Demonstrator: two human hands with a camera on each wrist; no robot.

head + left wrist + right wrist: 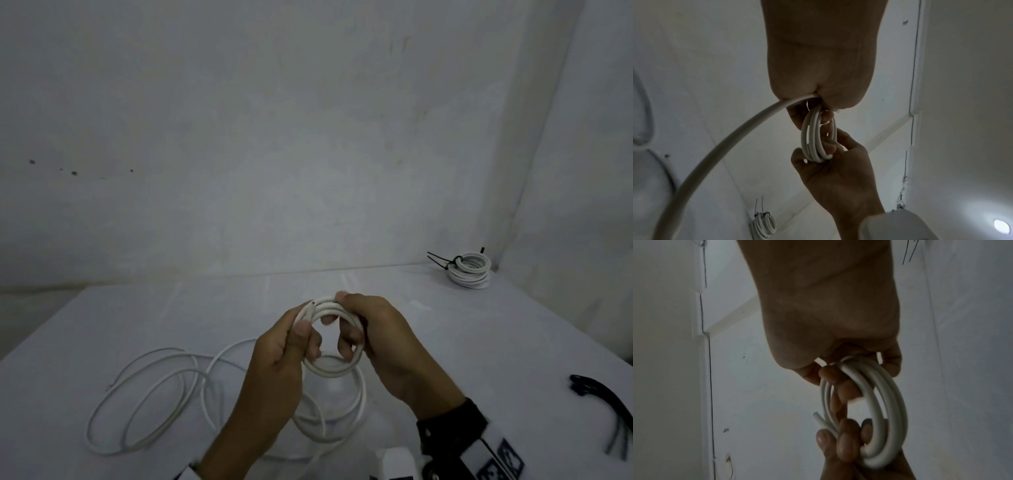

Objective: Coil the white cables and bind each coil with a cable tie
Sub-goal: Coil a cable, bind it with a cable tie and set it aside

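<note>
I hold a small coil of white cable [334, 370] upright above the table [445, 335], between both hands. My left hand [306, 337] pinches its left side with thumb and fingers, just below the cut cable end [312, 303]. My right hand [349, 329] grips the right side, thumb on top and fingers through the ring. In the left wrist view the coil [813, 138] shows about three turns, and the rest of the cable [725, 146] trails out of my left fist. The right wrist view shows the coil [890, 410] with left fingertips [842, 443] at its lower rim.
The uncoiled cable [154, 394] lies in wide loops on the table at the left and under my hands. Bound white coils with black ties [469, 270] sit stacked at the back right corner by the wall. Loose black cable ties [603, 411] lie at the right edge.
</note>
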